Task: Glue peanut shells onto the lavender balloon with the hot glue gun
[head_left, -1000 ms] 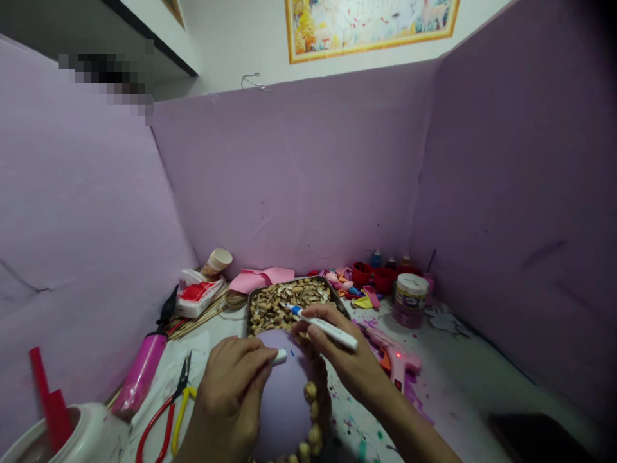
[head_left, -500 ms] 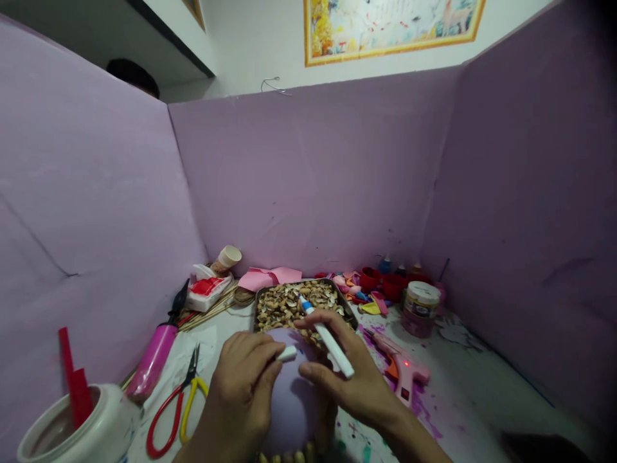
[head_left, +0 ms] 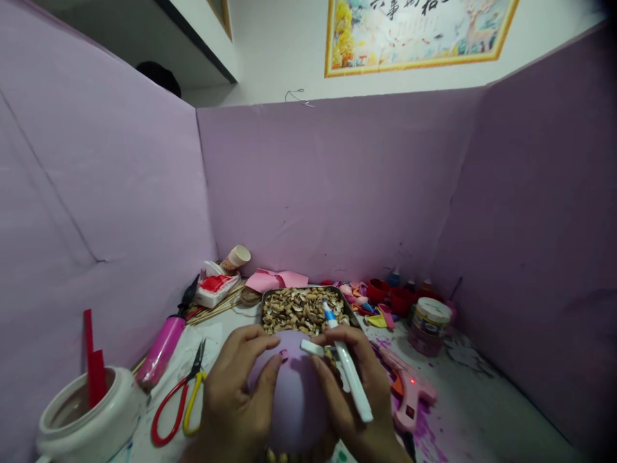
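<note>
A lilac balloon [head_left: 294, 399] sits between both my hands at the bottom centre. My left hand [head_left: 236, 399] is wrapped round the balloon's left side, thumb on top. My right hand [head_left: 357, 399] cups its right side and also holds a white marker [head_left: 349, 373] with a blue tip pointing away from me. The marker's white cap [head_left: 312, 348] lies across the balloon's top at my fingertips. Several pale shells ring the balloon's lower edge [head_left: 277, 456].
A metal tray of shell pieces [head_left: 301, 308] stands behind the balloon. Left: red-handled pliers [head_left: 176, 402], pink pump [head_left: 161, 350], white pot [head_left: 89, 418]. Right: pink glue gun [head_left: 409, 392], jar [head_left: 429, 318], red cups [head_left: 388, 296]. Purple partition walls enclose the table.
The cap has moved from my left hand's pinch to the right hand's fingertips. My left hand now grips the balloon's side. The marker has swung to point away. The view shifted left.
</note>
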Motion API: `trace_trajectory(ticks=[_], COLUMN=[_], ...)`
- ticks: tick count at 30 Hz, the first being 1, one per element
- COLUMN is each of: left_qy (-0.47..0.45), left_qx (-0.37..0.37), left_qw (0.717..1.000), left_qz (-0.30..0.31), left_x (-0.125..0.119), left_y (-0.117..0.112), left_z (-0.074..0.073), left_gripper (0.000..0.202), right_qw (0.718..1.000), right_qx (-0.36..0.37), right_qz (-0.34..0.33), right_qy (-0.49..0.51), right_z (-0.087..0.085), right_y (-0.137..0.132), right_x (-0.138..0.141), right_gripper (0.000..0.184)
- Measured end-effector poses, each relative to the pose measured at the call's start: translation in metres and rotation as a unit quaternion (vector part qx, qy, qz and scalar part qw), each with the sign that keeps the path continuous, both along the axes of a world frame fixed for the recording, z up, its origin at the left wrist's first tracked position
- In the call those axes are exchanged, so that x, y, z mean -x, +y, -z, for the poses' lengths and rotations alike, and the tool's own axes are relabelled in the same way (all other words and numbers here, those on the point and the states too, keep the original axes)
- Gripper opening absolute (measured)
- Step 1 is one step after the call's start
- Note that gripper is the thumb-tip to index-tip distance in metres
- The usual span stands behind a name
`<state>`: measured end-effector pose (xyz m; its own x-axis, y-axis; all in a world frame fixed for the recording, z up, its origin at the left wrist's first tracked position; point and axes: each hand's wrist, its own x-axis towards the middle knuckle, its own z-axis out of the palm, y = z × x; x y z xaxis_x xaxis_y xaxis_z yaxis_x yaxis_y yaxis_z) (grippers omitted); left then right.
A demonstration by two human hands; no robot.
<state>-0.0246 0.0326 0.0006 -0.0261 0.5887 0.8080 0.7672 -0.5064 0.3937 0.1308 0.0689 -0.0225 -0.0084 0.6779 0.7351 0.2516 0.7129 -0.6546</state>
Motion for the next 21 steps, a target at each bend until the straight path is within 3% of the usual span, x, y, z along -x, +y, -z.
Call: trace_trajectory(ticks=[3, 7, 11, 15, 18, 21], left_qy=[-0.052, -0.129, -0.156, -0.157, -0.103, 0.02], left_qx=[0.084, 0.192, 0.2, 0.209, 0.211, 0.151], left_qw=[0.994, 0.968, 0.964, 0.96, 0.968, 0.986], left_qz=[0.053, 0.093, 0.078, 0.1, 0.088, 0.059], left_x=[-0.005, -0.013, -0.014, -0.008, 0.003, 0.018], left_y=[-0.011, -0.023, -0.027, -0.027, -0.024, -0.017], left_z=[-0.008, -0.013, -0.014, -0.016, -0.022, -0.027], left_gripper=[0.013, 0.019, 0.021, 0.015, 0.014, 0.011], right_qw=[0.996, 0.983, 0.975, 0.979, 0.983, 0.986], right_qx=[-0.064, -0.162, -0.192, -0.185, -0.169, -0.13], right_qz=[0.064, 0.09, 0.102, 0.074, 0.051, 0.065], right_qy=[0.012, -0.002, -0.041, -0.046, -0.047, -0.079], right_z=[0.003, 0.006, 0.013, 0.017, 0.012, 0.001], right_y=[-0.008, -0.022, -0.032, -0.033, -0.029, -0.02], right_x=[0.007, 0.016, 0.019, 0.022, 0.02, 0.008], right_gripper=[0.022, 0.037, 0.049, 0.048, 0.042, 0.036])
